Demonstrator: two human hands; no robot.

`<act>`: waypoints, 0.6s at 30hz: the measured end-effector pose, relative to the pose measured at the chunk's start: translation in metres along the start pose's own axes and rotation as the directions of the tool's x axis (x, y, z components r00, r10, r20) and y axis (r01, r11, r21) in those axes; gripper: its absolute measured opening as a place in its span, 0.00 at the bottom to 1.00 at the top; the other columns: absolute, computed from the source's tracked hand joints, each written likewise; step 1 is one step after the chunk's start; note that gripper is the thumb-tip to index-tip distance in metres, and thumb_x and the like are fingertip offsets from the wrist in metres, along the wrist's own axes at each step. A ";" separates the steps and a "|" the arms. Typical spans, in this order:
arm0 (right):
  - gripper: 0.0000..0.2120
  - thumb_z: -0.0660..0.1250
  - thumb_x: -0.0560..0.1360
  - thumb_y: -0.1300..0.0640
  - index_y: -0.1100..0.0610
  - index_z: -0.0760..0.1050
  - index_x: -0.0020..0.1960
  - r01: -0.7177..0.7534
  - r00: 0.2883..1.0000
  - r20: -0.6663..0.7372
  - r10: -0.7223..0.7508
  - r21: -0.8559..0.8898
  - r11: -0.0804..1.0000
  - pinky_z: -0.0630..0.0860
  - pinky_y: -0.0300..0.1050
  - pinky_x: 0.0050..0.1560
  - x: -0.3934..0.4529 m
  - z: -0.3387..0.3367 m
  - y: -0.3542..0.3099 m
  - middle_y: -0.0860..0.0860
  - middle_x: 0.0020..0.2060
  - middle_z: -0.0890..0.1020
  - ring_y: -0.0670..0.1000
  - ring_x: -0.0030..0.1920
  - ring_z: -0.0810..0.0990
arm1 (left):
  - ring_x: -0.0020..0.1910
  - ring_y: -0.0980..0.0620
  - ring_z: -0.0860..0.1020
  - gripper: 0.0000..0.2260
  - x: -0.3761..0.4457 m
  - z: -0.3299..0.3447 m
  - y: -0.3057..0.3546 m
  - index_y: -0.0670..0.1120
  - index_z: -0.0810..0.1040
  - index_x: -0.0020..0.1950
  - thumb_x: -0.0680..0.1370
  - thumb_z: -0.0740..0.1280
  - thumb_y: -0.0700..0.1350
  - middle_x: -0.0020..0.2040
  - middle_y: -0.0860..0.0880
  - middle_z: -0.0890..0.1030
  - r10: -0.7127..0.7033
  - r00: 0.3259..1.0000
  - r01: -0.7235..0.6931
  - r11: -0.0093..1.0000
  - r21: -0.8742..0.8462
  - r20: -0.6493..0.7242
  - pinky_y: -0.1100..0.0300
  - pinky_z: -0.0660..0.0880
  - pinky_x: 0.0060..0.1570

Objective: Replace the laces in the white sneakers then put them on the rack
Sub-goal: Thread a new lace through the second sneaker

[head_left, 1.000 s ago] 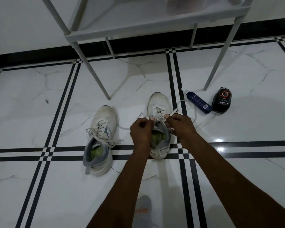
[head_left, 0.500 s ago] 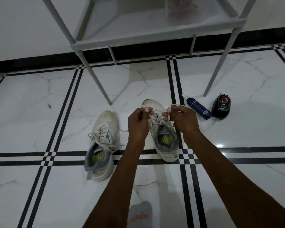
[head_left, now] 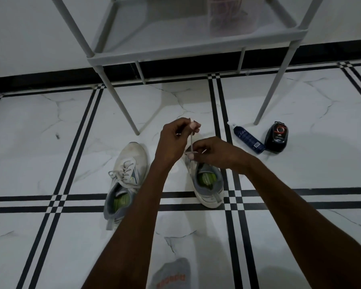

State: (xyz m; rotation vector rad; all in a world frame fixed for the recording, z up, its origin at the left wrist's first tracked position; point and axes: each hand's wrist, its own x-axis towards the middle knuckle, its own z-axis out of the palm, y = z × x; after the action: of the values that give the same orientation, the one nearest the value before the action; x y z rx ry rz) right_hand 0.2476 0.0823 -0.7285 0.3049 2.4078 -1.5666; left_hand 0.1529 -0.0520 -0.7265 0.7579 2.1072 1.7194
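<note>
A: White mesh, grey collar, green insole: the right sneaker (head_left: 206, 184) sits on the tiled floor (head_left: 50, 142), toe hidden under the hands.

B: And the hands?

A: The left hand (head_left: 173, 140) pinches its white lace (head_left: 191, 136) upward; the right hand (head_left: 213, 150) pinches it lower down. The left sneaker (head_left: 124, 180), laced, lies just beside, before the rack (head_left: 196, 46).

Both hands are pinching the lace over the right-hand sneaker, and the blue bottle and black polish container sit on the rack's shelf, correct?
Not quite. The head view shows the blue bottle and black polish container lying on the floor beside the rack leg, not on its shelf. The rest holds: the left hand and right hand both pinch the lace over the right-hand sneaker.
</note>
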 end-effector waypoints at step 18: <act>0.02 0.72 0.74 0.56 0.52 0.84 0.46 0.179 0.778 -0.549 -0.306 -0.274 0.945 0.82 0.51 0.46 0.013 0.014 0.036 0.45 0.39 0.85 0.45 0.40 0.83 | 0.51 0.57 0.84 0.12 -0.022 0.006 -0.044 0.46 0.85 0.57 0.80 0.66 0.34 0.50 0.52 0.86 -0.234 0.966 0.236 0.972 -0.007 0.108 0.63 0.77 0.52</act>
State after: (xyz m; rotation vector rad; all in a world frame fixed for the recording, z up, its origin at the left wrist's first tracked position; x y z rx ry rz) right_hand 0.2479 0.0843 -0.7690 0.5161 3.1808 -1.4494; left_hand 0.1653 -0.0661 -0.7726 0.5545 2.0148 1.5368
